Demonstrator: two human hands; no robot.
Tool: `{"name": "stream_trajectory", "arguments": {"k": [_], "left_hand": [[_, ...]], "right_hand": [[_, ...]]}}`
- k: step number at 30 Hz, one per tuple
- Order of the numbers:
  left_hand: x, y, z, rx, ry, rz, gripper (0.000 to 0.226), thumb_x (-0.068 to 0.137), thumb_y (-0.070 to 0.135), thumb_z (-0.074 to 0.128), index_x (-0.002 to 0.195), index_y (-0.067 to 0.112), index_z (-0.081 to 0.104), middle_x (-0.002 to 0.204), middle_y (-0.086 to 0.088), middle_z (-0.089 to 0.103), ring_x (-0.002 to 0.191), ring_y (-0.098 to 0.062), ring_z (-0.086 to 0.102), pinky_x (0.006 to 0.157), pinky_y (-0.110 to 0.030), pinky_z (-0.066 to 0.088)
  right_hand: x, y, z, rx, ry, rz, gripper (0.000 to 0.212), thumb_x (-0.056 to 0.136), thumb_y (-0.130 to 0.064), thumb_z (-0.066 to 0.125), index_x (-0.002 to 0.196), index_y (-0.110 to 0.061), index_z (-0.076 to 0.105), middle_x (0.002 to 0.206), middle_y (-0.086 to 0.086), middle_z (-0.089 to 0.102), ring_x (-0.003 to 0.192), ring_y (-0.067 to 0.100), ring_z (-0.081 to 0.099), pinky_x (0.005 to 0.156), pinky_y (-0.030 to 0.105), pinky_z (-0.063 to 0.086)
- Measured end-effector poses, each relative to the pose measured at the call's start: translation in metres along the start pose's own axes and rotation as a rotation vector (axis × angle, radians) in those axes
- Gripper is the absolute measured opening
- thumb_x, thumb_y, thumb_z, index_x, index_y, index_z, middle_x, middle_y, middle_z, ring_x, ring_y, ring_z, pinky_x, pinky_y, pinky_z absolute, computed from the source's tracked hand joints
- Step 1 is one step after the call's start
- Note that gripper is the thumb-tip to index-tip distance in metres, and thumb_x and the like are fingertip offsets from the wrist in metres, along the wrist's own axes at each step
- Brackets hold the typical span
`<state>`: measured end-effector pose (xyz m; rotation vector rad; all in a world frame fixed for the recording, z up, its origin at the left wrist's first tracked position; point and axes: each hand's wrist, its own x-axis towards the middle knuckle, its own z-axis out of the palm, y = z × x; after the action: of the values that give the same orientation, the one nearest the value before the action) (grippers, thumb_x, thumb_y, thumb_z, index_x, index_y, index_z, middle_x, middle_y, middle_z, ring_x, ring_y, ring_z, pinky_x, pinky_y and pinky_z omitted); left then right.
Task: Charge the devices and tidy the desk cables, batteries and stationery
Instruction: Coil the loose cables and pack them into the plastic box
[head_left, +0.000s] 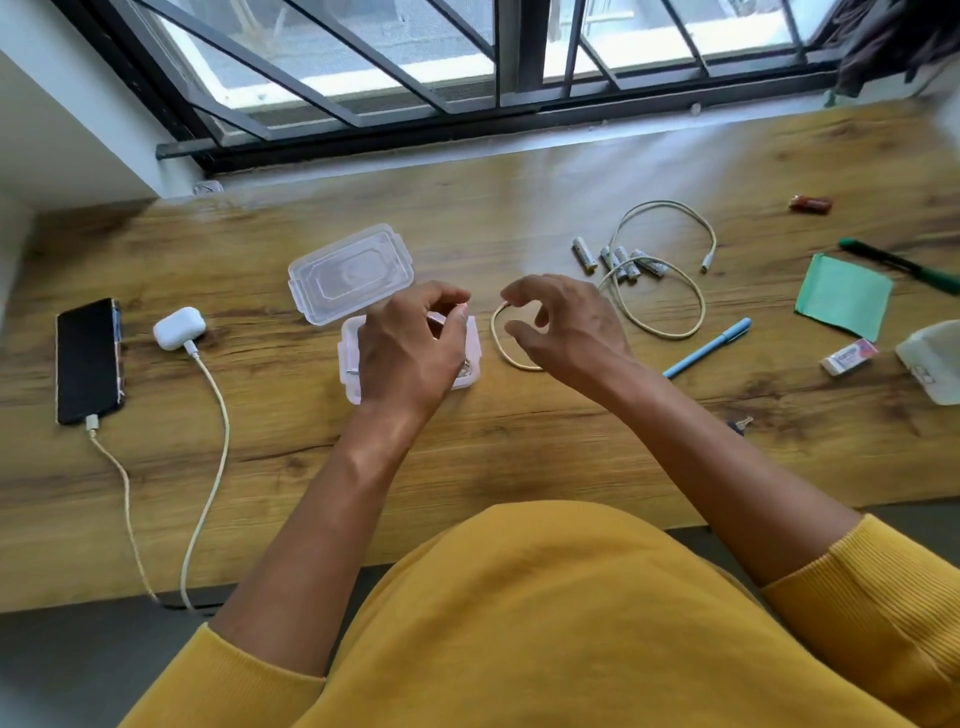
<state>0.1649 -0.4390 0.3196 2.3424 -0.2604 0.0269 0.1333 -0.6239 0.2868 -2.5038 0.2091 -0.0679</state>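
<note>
My left hand (410, 343) hovers over an open clear plastic box (352, 379), thumb and forefinger pinched together on something small that I cannot make out. The box lid (350, 273) lies just behind it. My right hand (566, 325) is curled over a cream cable (501, 340), its forefinger at the cable's end; the cable's loop (696, 306) runs on to the right. Several batteries (618, 257) and a second short cable (670, 210) lie behind. A black phone (85, 358) and a white earbuds case (179, 327) at the left are both plugged into cables.
A blue pen (709, 347), eraser (849, 356), green paper pad (841, 296), green pen (904, 265), small red item (810, 204) and white container (935, 364) lie at the right. A binder clip (743, 423) peeks out beside my right forearm. Window bars stand behind the wooden desk (467, 457).
</note>
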Motion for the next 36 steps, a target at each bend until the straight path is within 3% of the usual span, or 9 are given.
{"name": "stream_trajectory", "arguments": {"k": [7, 12, 15, 18, 23, 29, 36], "left_hand": [[0.003, 0.029, 0.032, 0.032, -0.131, 0.089, 0.022, 0.097, 0.027, 0.070, 0.117, 0.026, 0.080, 0.108, 0.010, 0.079, 0.086, -0.010, 0.073, 0.086, -0.032, 0.060], [0.009, 0.028, 0.063, 0.165, -0.194, 0.061, 0.032, 0.096, 0.025, 0.070, 0.127, 0.019, 0.076, 0.119, 0.001, 0.078, 0.105, -0.021, 0.073, 0.095, -0.029, 0.051], [0.020, 0.027, 0.079, 0.337, -0.255, 0.030, 0.038, 0.097, 0.024, 0.068, 0.133, 0.011, 0.071, 0.128, -0.015, 0.071, 0.121, -0.035, 0.065, 0.101, -0.038, 0.048], [0.035, 0.032, 0.093, 0.494, -0.304, 0.003, 0.030, 0.096, 0.022, 0.065, 0.121, 0.004, 0.067, 0.123, -0.024, 0.066, 0.116, -0.044, 0.061, 0.095, -0.045, 0.049], [0.053, 0.037, 0.104, 0.638, -0.330, -0.054, 0.024, 0.096, 0.007, 0.062, 0.117, -0.001, 0.068, 0.121, -0.028, 0.066, 0.113, -0.050, 0.063, 0.092, -0.049, 0.054], [0.061, 0.036, 0.112, 0.594, -0.272, -0.109, 0.023, 0.088, 0.003, 0.068, 0.110, 0.000, 0.076, 0.109, -0.029, 0.071, 0.104, -0.051, 0.067, 0.086, -0.049, 0.057], [0.049, 0.036, 0.116, 0.577, -0.223, -0.110, 0.023, 0.089, 0.000, 0.065, 0.111, 0.001, 0.074, 0.109, -0.028, 0.072, 0.103, -0.050, 0.067, 0.086, -0.049, 0.056]], "right_hand": [[-0.010, 0.041, -0.024, -0.029, 0.101, 0.121, 0.030, 0.092, -0.038, 0.070, 0.122, -0.032, 0.069, 0.113, -0.012, 0.072, 0.097, 0.015, 0.065, 0.087, 0.038, 0.054], [-0.021, 0.068, -0.038, -0.026, 0.140, 0.231, 0.029, 0.090, -0.032, 0.071, 0.118, -0.030, 0.072, 0.106, -0.010, 0.072, 0.095, 0.018, 0.066, 0.086, 0.039, 0.057], [-0.029, 0.078, -0.043, -0.025, 0.132, 0.247, 0.029, 0.089, -0.030, 0.072, 0.118, -0.028, 0.072, 0.105, -0.009, 0.072, 0.094, 0.018, 0.065, 0.083, 0.036, 0.054], [-0.035, 0.088, -0.051, -0.013, 0.113, 0.250, 0.030, 0.091, -0.031, 0.071, 0.121, -0.028, 0.071, 0.107, -0.007, 0.073, 0.094, 0.017, 0.065, 0.082, 0.033, 0.052], [-0.037, 0.101, -0.063, 0.028, 0.101, 0.277, 0.029, 0.091, -0.034, 0.071, 0.120, -0.031, 0.071, 0.106, -0.009, 0.074, 0.096, 0.018, 0.068, 0.088, 0.038, 0.056], [-0.034, 0.111, -0.073, 0.080, 0.095, 0.263, 0.029, 0.093, -0.035, 0.068, 0.121, -0.031, 0.071, 0.104, -0.012, 0.075, 0.096, 0.015, 0.069, 0.088, 0.043, 0.058], [-0.016, 0.098, -0.074, 0.116, 0.045, 0.221, 0.022, 0.094, -0.035, 0.067, 0.115, -0.032, 0.073, 0.098, -0.014, 0.075, 0.092, 0.012, 0.069, 0.087, 0.038, 0.058]]}}
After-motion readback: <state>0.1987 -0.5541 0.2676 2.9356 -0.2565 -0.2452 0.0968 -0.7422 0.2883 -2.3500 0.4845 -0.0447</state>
